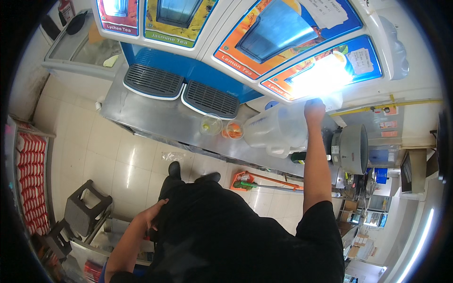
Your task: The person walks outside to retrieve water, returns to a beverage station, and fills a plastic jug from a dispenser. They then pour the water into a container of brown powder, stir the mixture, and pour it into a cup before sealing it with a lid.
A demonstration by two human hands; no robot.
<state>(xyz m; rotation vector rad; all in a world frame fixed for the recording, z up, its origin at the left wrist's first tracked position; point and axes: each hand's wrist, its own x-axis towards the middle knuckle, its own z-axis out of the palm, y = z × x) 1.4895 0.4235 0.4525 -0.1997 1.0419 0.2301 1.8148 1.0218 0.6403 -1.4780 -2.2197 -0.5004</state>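
My right hand [314,112] is raised at the right end of the drink dispenser [208,49], beside a large translucent plastic pitcher [265,127]; its fingers are lost in glare, so whether it grips anything is unclear. My left hand [153,214] rests low against the side of my black shirt [219,240], its fingers partly hidden. On the steel counter [159,122], left of the pitcher, stand a clear cup with orange pieces [233,130] and another clear cup with something yellow-green [211,124]. Behind them sit two black drip trays [212,99].
A large grey round pot [354,149] and a dark green bottle [299,157] lie right of the pitcher. Below the counter are an orange dustpan [239,181] and a long handle. Grey plastic stools [86,208] stand at left near stacked red-and-white packages [33,184].
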